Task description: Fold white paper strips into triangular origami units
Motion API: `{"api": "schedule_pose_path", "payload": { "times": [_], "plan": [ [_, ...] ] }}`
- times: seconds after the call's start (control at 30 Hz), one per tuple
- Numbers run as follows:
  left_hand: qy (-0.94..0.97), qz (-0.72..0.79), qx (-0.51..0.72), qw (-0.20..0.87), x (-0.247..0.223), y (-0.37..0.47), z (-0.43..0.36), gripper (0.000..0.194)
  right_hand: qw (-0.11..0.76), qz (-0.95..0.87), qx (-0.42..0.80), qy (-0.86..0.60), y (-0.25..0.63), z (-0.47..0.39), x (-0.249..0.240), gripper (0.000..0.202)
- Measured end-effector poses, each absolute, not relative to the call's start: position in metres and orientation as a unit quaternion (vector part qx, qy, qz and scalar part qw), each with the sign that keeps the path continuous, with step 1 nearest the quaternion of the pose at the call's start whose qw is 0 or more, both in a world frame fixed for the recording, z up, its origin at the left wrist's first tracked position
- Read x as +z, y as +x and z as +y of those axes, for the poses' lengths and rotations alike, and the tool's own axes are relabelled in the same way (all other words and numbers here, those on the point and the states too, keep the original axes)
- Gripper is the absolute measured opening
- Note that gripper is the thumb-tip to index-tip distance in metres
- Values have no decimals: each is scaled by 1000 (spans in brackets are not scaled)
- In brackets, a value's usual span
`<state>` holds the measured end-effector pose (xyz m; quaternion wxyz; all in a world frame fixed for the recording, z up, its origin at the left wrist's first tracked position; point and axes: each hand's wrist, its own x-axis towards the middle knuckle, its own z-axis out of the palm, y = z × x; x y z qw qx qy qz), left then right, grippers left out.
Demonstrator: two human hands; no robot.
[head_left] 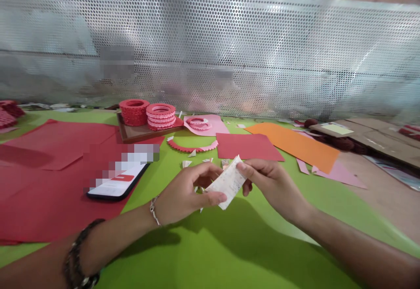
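Observation:
A folded piece of white paper [226, 186] with faint print is held above the green table [210, 254]. My left hand [187, 190] pinches its lower left end, thumb on top and fingers underneath. At the upper right corner, my right hand [274, 181] grips the paper between thumb and fingers. Small white paper scraps [187, 163] lie on the table just behind my hands. Beyond them rests a curved red and pink strip with a zigzag edge [193, 148]. A red paper sheet [247, 146] lies behind my right hand.
Stacked red paper rings [134, 113] and pink ones [160, 117] stand on a brown tray [131, 135]. A phone [120, 181] lies on red sheets [49, 201] at left. Orange paper [295, 144] and brown cardboard [370, 135] are at right. A perforated metal panel [210, 48] bounds the back.

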<state>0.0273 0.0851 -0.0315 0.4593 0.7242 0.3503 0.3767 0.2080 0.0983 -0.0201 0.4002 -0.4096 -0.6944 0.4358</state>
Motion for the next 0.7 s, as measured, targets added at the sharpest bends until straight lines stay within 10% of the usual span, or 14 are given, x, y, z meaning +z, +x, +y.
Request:
{"api": "schedule_pose_path", "payload": {
  "times": [0.7],
  "plan": [
    [731, 440, 372, 366, -27, 23, 93, 24, 409, -669, 450, -428, 217, 118, -28, 19]
  ]
}}
